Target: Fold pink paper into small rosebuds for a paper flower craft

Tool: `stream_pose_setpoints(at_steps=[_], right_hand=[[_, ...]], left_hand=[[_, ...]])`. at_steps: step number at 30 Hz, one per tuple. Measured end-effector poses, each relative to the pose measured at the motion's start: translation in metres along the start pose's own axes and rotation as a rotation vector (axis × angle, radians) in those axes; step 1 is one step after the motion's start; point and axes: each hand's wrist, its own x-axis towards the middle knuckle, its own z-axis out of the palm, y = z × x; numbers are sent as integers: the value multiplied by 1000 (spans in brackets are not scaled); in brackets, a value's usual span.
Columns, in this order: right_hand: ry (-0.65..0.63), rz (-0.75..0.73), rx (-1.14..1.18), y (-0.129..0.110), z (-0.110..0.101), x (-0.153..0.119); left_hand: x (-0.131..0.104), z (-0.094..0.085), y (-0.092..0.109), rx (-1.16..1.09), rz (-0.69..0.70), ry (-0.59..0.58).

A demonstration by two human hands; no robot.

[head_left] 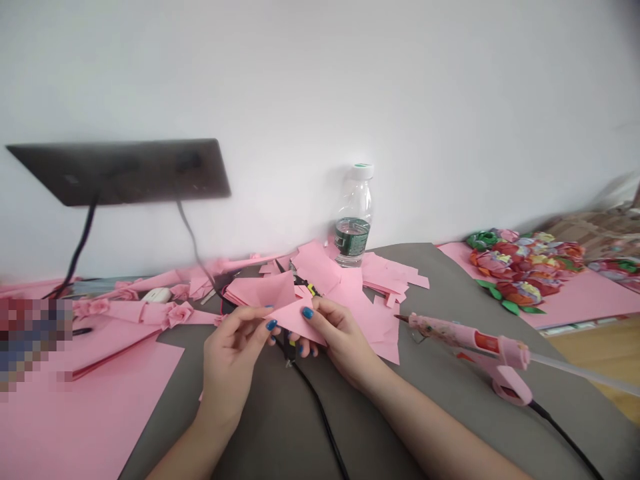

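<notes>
A small folded piece of pink paper (293, 321) is held up between both hands over the grey table. My left hand (237, 353) pinches its left corner between thumb and fingers. My right hand (337, 337) grips the right side, with the thumb on top and the fingers beneath. Just behind the hands lies a pile of pink paper pieces (345, 287), with a black and yellow tool partly hidden among them. To the right, a pink glue gun (470, 340) rests on the table with its nozzle pointing left.
A plastic bottle (353, 223) stands by the wall. Pink paper roses (177, 315) and large pink sheets (120, 400) lie at left. Colourful ribbon flowers (525, 267) sit at right. A black cable (320, 413) crosses the grey table (400, 413). A dark panel (125, 172) is on the wall.
</notes>
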Motion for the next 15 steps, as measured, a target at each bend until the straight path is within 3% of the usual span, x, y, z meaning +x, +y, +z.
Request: stream_pose_setpoints(at_steps=[5,11,15], right_hand=[[50,-76,-70,-1,1,-1],[201,-163,-210,-4,4,-5],[281,-183,-271,-4,4,-6]], left_hand=[[0,-3,-5,-102,-85,9],[-2,-1,1,-26,-129,3],[-4,3,6,51,-99,-94]])
